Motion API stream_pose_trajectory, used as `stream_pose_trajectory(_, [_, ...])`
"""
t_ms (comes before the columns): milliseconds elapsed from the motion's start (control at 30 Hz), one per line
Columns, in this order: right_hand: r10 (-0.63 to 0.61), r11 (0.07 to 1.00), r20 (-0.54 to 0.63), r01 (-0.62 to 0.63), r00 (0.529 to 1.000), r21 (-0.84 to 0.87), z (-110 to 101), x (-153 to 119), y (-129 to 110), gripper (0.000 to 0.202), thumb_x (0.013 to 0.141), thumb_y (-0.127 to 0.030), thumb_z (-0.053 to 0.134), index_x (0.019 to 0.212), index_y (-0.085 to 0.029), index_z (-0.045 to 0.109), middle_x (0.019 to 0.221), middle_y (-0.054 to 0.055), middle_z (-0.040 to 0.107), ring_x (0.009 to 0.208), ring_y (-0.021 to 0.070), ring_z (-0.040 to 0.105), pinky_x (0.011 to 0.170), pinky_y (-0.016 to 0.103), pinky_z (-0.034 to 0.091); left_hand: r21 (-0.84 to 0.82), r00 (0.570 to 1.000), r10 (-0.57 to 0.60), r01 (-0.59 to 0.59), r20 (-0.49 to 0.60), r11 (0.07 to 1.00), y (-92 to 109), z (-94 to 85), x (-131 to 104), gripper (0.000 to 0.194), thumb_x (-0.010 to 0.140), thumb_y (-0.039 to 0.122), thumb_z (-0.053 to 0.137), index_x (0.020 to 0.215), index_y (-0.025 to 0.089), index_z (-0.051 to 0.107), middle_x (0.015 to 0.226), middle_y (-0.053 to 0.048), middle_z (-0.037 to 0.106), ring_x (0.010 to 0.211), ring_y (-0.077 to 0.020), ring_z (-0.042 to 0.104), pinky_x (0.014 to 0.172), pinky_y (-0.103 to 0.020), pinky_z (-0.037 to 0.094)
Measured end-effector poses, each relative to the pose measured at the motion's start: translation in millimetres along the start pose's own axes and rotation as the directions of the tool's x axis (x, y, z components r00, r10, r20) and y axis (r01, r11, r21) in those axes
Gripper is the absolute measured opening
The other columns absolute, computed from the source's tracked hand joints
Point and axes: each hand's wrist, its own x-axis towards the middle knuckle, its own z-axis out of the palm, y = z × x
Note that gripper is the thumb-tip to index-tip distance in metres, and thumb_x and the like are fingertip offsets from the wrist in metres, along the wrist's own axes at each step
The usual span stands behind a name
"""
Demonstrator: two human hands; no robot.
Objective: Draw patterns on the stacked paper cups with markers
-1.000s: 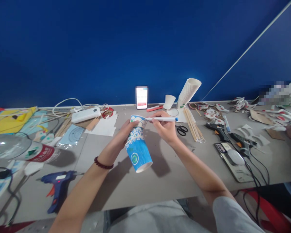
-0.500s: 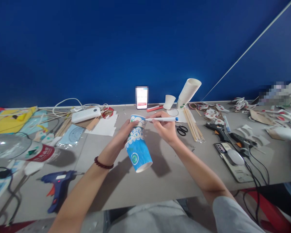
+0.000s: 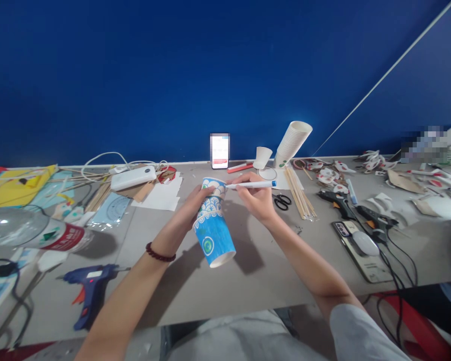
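Observation:
My left hand (image 3: 196, 201) is wrapped round the upper part of two paper cups (image 3: 218, 235), joined end to end and tilted over the table. Blue colouring covers the lower cup, which bears a green and blue ring; white scallops with blue lines run over the upper one. Between the fingers of my right hand (image 3: 256, 199) is a white marker (image 3: 257, 184) with a blue end, its tip at the upper cup's right side. Whether the tip touches the paper is too small to tell.
Behind the cups stands a lit phone (image 3: 220, 151). A stack of paper cups (image 3: 292, 143), scissors (image 3: 282, 201) and wooden sticks (image 3: 299, 194) lie to the right, near black glue guns (image 3: 338, 203). On the left are a blue glue gun (image 3: 90, 286) and a plastic bottle (image 3: 41, 229).
Almost nothing differs. The joined cups have shifted very slightly left at their lower end, and the marker's blue end sits a touch higher.

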Motion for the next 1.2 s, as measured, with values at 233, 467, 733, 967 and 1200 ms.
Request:
stream_pose_trajectory(233, [0.020, 1.000, -0.028, -0.020, 0.999, 0.008, 0.4, -0.3, 6.3, 0.007, 0.081, -0.019, 0.060, 0.084, -0.022, 0.065, 0.084, 0.002, 0.069, 0.080, 0.0189, 0.068, 0.067, 0.032, 0.056, -0.006, 0.999, -0.041, 0.041, -0.009, 0.999, -2.6, -1.3, 2.1, 0.052, 0.071, 0.045, 0.071, 0.112, 0.013, 0.062, 0.081, -0.005, 0.070, 0.065, -0.0193, 0.067, 0.060, -0.030, 0.053])
stream_pose_trajectory(467, [0.004, 1.000, -0.001, -0.004, 1.000, 0.005, 0.2, 0.6, 0.0, 0.009, 0.079, -0.016, 0.057, 0.079, -0.023, 0.063, 0.085, 0.003, 0.073, 0.083, 0.0200, 0.070, 0.070, 0.032, 0.055, -0.005, 0.998, -0.030, 0.030, 0.047, 1.000, 3.0, 0.3, -1.8, 0.047, 0.073, 0.043, 0.069, 0.110, 0.015, 0.066, 0.079, -0.005, 0.071, 0.065, -0.0187, 0.066, 0.058, -0.028, 0.052])
stream_pose_trajectory(733, [0.024, 1.000, -0.032, -0.024, 0.999, -0.018, 0.5, -0.1, 3.9, 0.007, 0.080, -0.018, 0.058, 0.081, -0.022, 0.064, 0.082, 0.002, 0.068, 0.080, 0.0191, 0.068, 0.067, 0.032, 0.055, -0.014, 0.998, -0.061, 0.061, -0.011, 0.998, -4.4, -2.9, 3.7, 0.054, 0.071, 0.045, 0.070, 0.113, 0.013, 0.063, 0.079, -0.005, 0.070, 0.063, -0.0189, 0.066, 0.058, -0.029, 0.052])
stream_pose_trajectory(967, [0.012, 1.000, 0.010, -0.012, 1.000, -0.010, 0.2, -0.3, -0.1, 0.009, 0.079, -0.015, 0.057, 0.079, -0.022, 0.063, 0.084, 0.004, 0.072, 0.085, 0.0207, 0.070, 0.071, 0.033, 0.055, -0.024, 0.998, -0.051, 0.052, 0.040, 0.998, 0.2, -1.0, 1.2, 0.048, 0.072, 0.043, 0.070, 0.111, 0.014, 0.065, 0.082, -0.006, 0.072, 0.065, -0.0196, 0.067, 0.059, -0.029, 0.053])
stream_pose_trajectory(1200, [0.029, 0.999, -0.028, -0.030, 0.999, -0.014, 1.2, -1.3, 5.7, 0.006, 0.082, -0.022, 0.059, 0.083, -0.022, 0.065, 0.084, 0.003, 0.070, 0.082, 0.0192, 0.069, 0.069, 0.032, 0.057, -0.030, 0.997, -0.072, 0.072, -0.003, 0.997, -0.7, -0.9, 0.7, 0.050, 0.073, 0.042, 0.069, 0.113, 0.012, 0.064, 0.078, -0.006, 0.071, 0.061, -0.0190, 0.066, 0.057, -0.029, 0.053])
